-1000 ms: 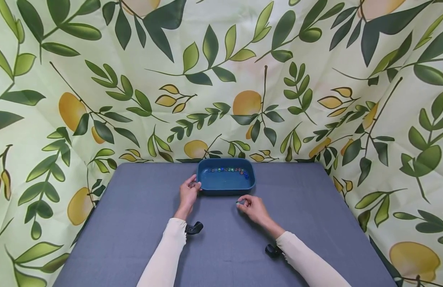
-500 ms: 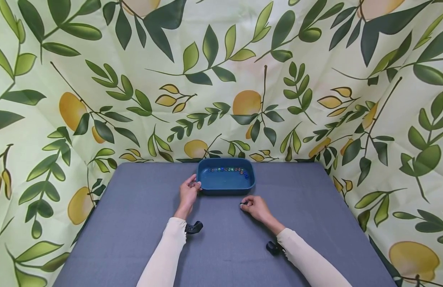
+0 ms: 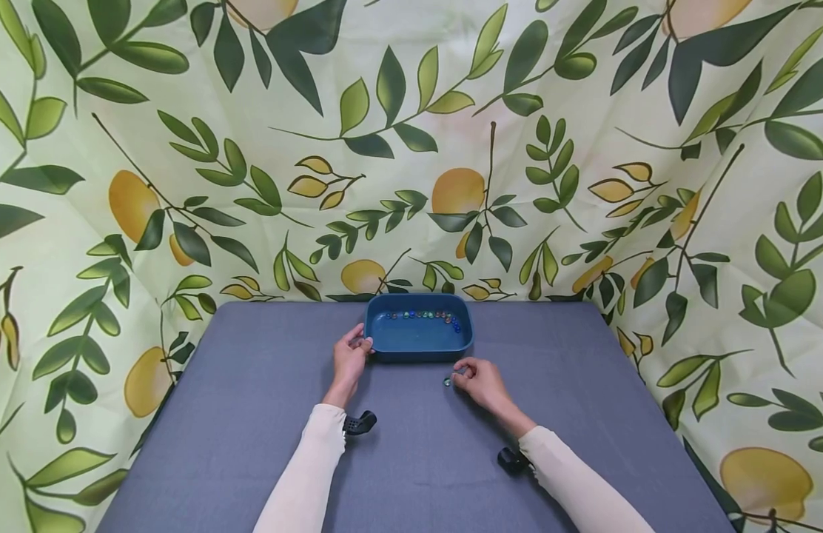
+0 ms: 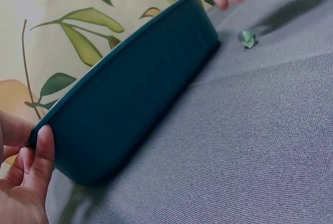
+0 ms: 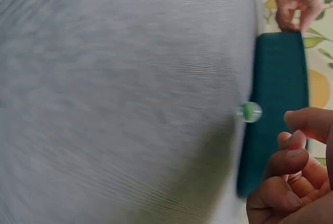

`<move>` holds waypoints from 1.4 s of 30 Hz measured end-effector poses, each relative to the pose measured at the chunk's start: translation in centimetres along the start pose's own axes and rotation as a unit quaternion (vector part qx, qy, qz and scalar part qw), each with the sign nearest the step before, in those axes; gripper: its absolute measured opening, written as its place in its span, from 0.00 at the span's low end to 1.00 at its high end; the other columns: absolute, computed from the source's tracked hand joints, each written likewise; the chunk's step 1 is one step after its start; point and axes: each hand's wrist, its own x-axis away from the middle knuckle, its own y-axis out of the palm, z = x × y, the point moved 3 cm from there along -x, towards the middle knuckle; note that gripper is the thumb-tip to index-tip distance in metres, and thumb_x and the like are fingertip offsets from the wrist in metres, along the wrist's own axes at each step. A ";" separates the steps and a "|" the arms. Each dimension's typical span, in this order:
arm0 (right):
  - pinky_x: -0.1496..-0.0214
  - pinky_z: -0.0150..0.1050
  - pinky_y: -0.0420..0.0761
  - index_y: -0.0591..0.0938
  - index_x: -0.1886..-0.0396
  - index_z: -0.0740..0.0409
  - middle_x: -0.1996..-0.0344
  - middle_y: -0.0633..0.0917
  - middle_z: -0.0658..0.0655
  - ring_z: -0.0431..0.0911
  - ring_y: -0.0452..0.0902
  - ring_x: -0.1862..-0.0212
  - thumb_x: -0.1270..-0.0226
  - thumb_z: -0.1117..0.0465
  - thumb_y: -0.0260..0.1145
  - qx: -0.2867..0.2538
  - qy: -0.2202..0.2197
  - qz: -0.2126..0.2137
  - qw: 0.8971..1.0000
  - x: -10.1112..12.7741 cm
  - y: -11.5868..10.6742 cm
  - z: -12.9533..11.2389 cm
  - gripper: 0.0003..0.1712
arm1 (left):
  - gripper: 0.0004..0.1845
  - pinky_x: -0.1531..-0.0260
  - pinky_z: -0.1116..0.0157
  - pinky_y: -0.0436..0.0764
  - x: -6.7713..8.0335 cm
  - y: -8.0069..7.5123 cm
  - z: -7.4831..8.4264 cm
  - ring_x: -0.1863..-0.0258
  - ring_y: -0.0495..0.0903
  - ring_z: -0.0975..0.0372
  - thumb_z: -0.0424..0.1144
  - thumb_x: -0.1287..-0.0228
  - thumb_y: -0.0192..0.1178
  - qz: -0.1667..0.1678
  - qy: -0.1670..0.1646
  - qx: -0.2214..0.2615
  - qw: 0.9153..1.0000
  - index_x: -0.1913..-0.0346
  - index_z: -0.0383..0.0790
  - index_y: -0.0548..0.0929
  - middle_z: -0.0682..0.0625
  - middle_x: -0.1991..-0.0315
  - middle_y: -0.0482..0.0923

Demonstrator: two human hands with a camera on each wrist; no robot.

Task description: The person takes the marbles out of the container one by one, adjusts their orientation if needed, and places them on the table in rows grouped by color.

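At the table's far side stands a blue plastic tub [image 3: 421,342], with several coloured marbles [image 3: 418,315] lying along its far inner wall and right corner. My left hand [image 3: 349,366] holds its left end, thumb outside near the rim, as the left wrist view [image 4: 31,177] also shows. A clear marble with a green swirl [image 3: 447,382] rests on the cloth in front of the tub's right end; it also shows as a glass marble in the left wrist view [image 4: 247,38]. Just right of it, my right hand [image 3: 481,383] hovers with loosely bent fingers [image 5: 291,161], thumb and forefinger apart, holding nothing.
Grey-blue cloth [image 3: 411,459] covers the table. Behind and at both sides hangs a curtain [image 3: 398,170] printed with leaves and fruit. A black wrist camera sits on each arm, the left camera [image 3: 360,423] and the right camera [image 3: 513,460].
My right fingers held the green-swirled marble near the tub; now it lies on the cloth and the hand has drawn slightly right, away from it. The left hand and tub have stayed put.
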 end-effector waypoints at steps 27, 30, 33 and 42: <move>0.74 0.37 0.69 0.84 0.51 0.57 0.81 0.78 0.51 0.45 0.69 0.80 0.35 0.55 0.68 -0.013 -0.068 0.036 0.997 -6.5 -3.3 -7.3 0.16 | 0.25 0.60 0.67 0.84 -0.2 0.0 0.1 0.67 0.76 0.67 0.28 0.32 0.57 0.002 0.009 0.008 1.000 0.32 0.35 0.72 0.40 0.44 0.72; 0.74 0.37 0.69 0.85 0.51 0.57 0.81 0.77 0.51 0.45 0.69 0.80 0.35 0.54 0.68 -0.015 -0.062 0.043 0.997 -7.9 -2.7 -7.4 0.17 | 0.25 0.59 0.65 0.84 -0.2 0.0 0.0 0.67 0.77 0.66 0.28 0.32 0.57 0.002 0.012 0.008 1.000 0.32 0.34 0.72 0.39 0.44 0.72; 0.74 0.36 0.68 0.85 0.51 0.56 0.81 0.76 0.50 0.45 0.69 0.80 0.35 0.55 0.68 -0.015 -0.051 0.045 0.998 -9.1 -1.9 -7.2 0.15 | 0.25 0.57 0.62 0.84 -0.2 0.0 0.0 0.66 0.77 0.65 0.29 0.32 0.57 0.001 0.015 0.003 1.000 0.32 0.35 0.72 0.38 0.43 0.72; 0.73 0.35 0.67 0.85 0.49 0.57 0.82 0.75 0.50 0.44 0.68 0.78 0.35 0.58 0.68 -0.010 -0.004 0.046 0.999 -11.6 0.2 -6.4 0.16 | 0.24 0.59 0.63 0.85 -0.1 0.0 -0.1 0.63 0.79 0.59 0.28 0.32 0.57 0.002 0.019 0.004 1.000 0.33 0.34 0.73 0.37 0.43 0.71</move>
